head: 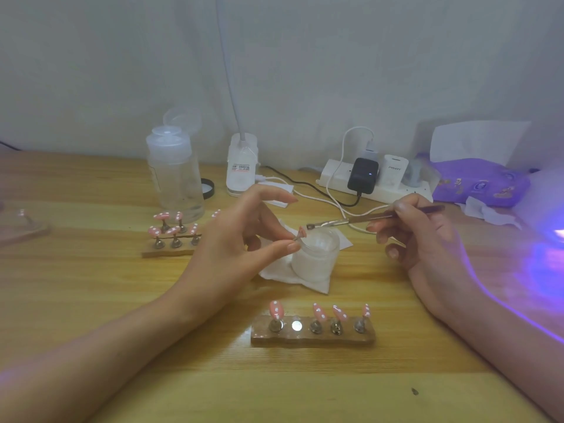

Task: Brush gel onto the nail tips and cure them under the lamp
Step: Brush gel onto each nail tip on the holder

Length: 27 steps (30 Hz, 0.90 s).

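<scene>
Wooden desk [91, 285] beneath both hands. Left hand [241, 239] pinches a nail tip [301, 231] by its stem between thumb and forefinger, other fingers spread, just above the jar [317, 257]. Right hand [427, 236] grips the brush [351, 221], whose bristles are just beside that tip.
</scene>
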{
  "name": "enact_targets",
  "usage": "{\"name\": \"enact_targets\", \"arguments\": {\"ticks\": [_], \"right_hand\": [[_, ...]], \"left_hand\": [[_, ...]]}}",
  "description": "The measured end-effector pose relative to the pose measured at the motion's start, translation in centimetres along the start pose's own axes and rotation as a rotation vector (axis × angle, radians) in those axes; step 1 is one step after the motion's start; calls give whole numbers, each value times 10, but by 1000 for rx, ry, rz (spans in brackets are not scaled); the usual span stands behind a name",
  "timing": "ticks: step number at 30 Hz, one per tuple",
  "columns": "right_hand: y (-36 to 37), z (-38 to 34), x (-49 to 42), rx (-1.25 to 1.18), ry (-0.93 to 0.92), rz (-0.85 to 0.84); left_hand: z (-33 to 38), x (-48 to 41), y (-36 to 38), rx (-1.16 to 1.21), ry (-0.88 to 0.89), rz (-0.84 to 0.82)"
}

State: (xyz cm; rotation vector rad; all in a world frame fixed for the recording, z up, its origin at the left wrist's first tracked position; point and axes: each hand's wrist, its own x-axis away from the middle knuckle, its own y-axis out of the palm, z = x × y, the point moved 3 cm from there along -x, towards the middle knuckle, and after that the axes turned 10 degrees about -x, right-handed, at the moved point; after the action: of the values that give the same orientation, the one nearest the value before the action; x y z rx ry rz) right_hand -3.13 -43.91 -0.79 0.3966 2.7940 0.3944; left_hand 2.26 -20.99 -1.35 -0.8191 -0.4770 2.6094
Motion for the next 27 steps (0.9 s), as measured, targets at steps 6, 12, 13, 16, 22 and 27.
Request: {"name": "enact_targets", "arguments": {"ticks": [6, 12, 13, 16, 22, 27], "right_hand": [[-2, 3, -1, 48, 20, 7], [2, 2, 1, 66, 4, -46], [1, 3, 0, 81, 13, -43], [-1, 2, -1, 51, 9, -10], [1, 2, 0, 82, 4, -39], [2, -1, 0, 17, -7, -25]], "left_hand": [[-2, 0, 1, 9, -5, 2], [-2, 0, 0, 16, 0, -7], [-1, 0, 0, 21, 1, -6], [0, 0, 0, 24, 3, -3], [1, 0, 0, -7, 14, 1], [2, 0, 0, -50, 42, 14]]}}
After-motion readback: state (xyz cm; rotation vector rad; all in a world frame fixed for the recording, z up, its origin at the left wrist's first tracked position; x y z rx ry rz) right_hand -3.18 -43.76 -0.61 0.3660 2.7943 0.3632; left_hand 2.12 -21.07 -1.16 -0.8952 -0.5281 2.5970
